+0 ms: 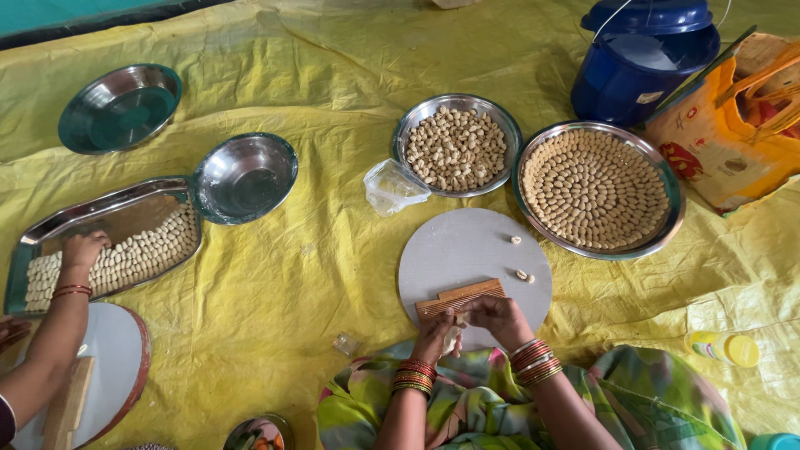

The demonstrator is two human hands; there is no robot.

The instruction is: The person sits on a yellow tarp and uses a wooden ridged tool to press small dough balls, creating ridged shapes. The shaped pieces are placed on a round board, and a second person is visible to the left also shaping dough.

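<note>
Dough lump (452, 337) pinched by left hand (435, 333) and right hand (497, 315), at 6 o'clock edge of round board (467, 246), beside ridged wooden comb (461, 297). Risks: dough squeezed too hard, shape lost; loose shaped pieces (523, 275) at 3 o'clock knocked off by wrist.

Five steel dishes (244, 177) (three holding dough pieces), two round boards (475, 250).

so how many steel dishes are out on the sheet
5: two empty bowls upper left, a tray at left, a bowl and a plate of shaped pieces above the round board.
</note>
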